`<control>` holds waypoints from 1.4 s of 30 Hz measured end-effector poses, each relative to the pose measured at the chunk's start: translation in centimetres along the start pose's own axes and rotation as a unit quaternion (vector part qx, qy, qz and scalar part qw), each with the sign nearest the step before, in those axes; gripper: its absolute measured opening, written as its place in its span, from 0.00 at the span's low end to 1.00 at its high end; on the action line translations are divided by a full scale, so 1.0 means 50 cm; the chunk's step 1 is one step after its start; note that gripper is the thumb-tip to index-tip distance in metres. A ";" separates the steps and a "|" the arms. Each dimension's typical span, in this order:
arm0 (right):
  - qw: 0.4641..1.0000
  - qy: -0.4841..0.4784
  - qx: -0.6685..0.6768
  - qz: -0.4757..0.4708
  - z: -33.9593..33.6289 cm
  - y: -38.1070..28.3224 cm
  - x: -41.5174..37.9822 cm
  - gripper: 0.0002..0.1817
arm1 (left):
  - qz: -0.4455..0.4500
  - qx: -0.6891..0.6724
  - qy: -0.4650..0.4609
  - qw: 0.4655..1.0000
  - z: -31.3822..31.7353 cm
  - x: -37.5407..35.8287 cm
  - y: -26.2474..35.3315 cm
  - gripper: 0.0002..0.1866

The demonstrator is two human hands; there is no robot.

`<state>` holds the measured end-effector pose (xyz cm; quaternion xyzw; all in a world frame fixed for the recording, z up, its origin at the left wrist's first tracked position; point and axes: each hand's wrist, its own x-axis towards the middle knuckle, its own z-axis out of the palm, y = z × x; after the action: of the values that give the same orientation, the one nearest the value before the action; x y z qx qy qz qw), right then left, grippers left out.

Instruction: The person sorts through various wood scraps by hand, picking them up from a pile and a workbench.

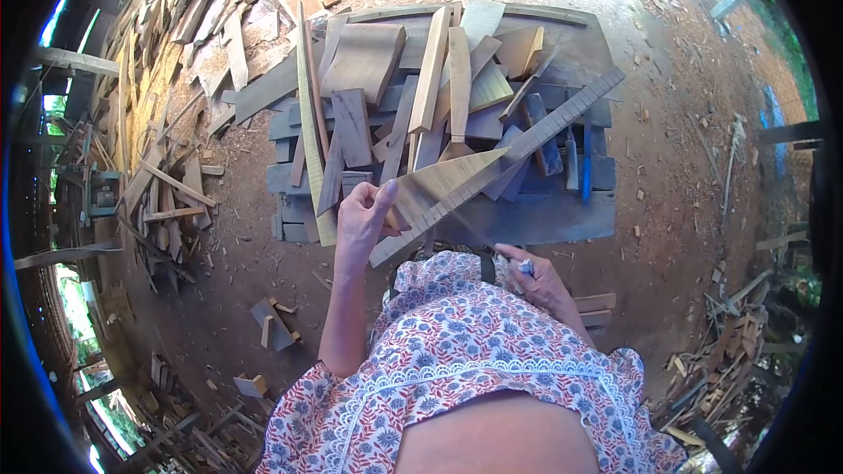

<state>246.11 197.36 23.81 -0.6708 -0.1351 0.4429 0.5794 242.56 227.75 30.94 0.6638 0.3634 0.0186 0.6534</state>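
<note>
Left hand (362,221), forearm raised almost upright from the lap, thumb and fingers pinched on the broad end of a tapered wood wedge (448,177), which points right and slightly up above the workbench (527,219). Beneath the wedge lies 1 long notched strip (527,145), running diagonally from near the left hand to the bench's upper right. Right hand (536,279), low beside the floral dress (465,342), is curled shut around a small tool handle (525,268) (blade blurred, type unclear). Offcuts (395,79) cover the bench; scrap wood (158,79) lies at left.
</note>
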 end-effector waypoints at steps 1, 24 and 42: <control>0.999 0.043 -0.016 0.015 -0.005 0.007 0.004 0.24 | 0.001 0.001 -0.002 1.000 -0.002 0.001 -0.003 0.26; 0.987 0.133 -0.064 0.065 -0.055 0.062 -0.001 0.20 | 0.102 0.223 -0.066 0.967 -0.046 -0.034 -0.029 0.27; 0.968 0.237 0.010 0.082 -0.072 0.093 -0.030 0.20 | 0.233 0.068 -0.042 0.969 -0.040 -0.034 -0.080 0.32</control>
<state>246.40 192.60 20.09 -0.7597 0.0663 0.3185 0.5630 238.47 228.13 28.47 0.7732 0.1720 0.1176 0.5990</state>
